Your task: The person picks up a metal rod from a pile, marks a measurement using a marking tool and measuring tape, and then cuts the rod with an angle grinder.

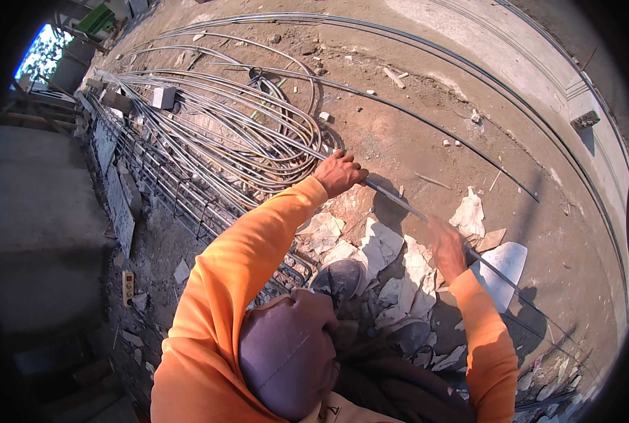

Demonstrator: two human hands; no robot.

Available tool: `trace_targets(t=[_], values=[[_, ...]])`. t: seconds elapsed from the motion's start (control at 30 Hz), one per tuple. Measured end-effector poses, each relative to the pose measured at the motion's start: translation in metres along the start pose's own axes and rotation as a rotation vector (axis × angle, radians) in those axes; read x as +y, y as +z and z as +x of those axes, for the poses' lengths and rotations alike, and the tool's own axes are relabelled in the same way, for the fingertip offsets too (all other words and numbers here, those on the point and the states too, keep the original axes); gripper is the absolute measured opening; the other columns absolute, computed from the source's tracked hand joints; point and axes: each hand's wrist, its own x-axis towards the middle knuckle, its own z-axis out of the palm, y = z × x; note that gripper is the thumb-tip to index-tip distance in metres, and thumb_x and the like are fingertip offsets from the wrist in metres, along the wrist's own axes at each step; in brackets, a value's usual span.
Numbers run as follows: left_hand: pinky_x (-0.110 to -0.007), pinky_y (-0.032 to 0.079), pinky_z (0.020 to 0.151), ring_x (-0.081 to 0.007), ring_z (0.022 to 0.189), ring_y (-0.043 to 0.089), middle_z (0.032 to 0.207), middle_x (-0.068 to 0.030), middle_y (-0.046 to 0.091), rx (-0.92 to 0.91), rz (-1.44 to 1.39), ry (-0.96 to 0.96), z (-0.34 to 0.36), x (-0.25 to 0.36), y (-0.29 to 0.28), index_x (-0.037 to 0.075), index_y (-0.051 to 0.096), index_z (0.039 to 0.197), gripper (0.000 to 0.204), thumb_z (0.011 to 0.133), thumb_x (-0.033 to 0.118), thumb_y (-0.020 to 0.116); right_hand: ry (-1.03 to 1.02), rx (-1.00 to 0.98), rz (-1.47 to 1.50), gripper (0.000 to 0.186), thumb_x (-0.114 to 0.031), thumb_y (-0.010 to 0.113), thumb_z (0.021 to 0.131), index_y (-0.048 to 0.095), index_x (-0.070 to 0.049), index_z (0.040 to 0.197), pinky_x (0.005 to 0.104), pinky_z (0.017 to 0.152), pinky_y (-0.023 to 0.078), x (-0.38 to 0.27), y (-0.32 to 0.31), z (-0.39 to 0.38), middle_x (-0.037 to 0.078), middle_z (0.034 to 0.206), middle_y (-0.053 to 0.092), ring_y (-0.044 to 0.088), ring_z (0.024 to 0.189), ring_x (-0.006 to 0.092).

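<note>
A long, thin steel rebar rod (399,201) runs from the bundle of bars down to the lower right. My left hand (339,173) is closed round it, close to the looped end of the bundle. Farther down the same rod is my right hand (446,247), blurred, with its fingers curled about the bar. Bent into long loops, the bundle of steel bars (286,144) lies on the ground ahead and to the left. Both of my sleeves are orange.
Torn pale sheets (381,247) lie around my shoes (340,276). A white flat piece (503,273) is beside my right forearm. Several long bars (462,60) curve across the dirt. At left are a tied rebar cage (166,187), a grey block (163,97) and a power strip (128,287).
</note>
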Motion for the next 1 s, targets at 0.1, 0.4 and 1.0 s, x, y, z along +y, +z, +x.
trace_targets(t=[0.1,0.4,1.0], values=[[-0.044,0.049,0.095,-0.0253,0.104,0.070,0.102,-0.0054,0.075,0.033,-0.092,-0.001,-0.011,-0.014,0.019,0.018,0.069,0.117,0.026,0.102,0.037,0.059,-0.008,-0.020,0.055,0.034,0.003,0.053,0.097,0.066,0.002,0.129,0.0473,0.092,0.057,0.001,0.009,0.006,0.025,0.115,0.072,0.069,0.106,0.0440],[-0.049,0.057,0.083,-0.0375,0.095,0.074,0.102,-0.0137,0.076,-0.085,-0.401,-0.038,-0.007,-0.014,0.004,0.018,0.072,0.116,0.029,0.102,0.041,0.060,0.030,-0.068,0.102,0.033,-0.001,0.053,0.099,0.068,0.001,0.128,0.0453,0.088,0.057,0.022,0.016,0.003,0.024,0.110,0.073,0.071,0.101,0.0418],[-0.050,0.057,0.076,-0.0388,0.087,0.074,0.093,-0.0156,0.075,-0.077,-0.445,0.059,0.010,-0.010,-0.011,0.012,0.071,0.107,0.030,0.105,0.037,0.056,0.126,-0.105,0.148,0.038,-0.019,0.046,0.107,0.071,0.004,0.123,0.0444,0.097,0.055,0.018,-0.005,0.001,0.028,0.114,0.073,0.071,0.109,0.0419]])
